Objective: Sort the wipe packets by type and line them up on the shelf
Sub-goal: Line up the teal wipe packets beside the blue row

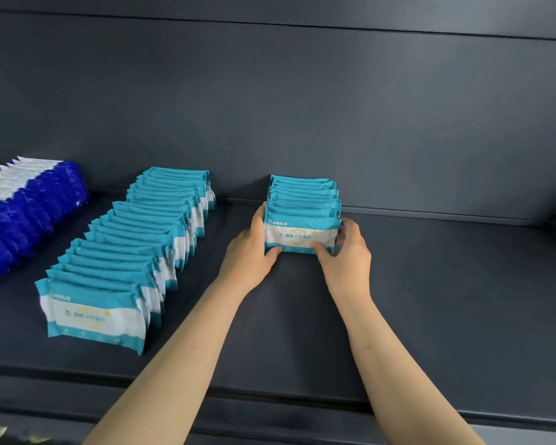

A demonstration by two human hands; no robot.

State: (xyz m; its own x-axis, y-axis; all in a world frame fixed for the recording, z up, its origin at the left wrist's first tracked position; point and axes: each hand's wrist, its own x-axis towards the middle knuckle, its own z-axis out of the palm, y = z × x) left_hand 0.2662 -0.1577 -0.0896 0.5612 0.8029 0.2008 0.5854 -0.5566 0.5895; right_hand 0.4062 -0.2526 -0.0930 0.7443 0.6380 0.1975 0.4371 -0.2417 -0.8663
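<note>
A short row of teal-and-white wipe packets (303, 207) stands on edge at the back middle of the dark shelf (446, 284). My left hand (254, 252) grips the left side of that row, thumb curled on the front packet's lower edge. My right hand (347, 252) grips the right side the same way. A long row of the same teal packets (132, 252) runs from the back wall toward the front at left. Further left stands a row of dark blue packets (29, 213), cut off by the frame's edge.
The shelf's back wall (302, 107) rises right behind the rows. A raised front lip (270, 399) runs along the shelf's near edge. Bare shelf surface lies to the right of the short row.
</note>
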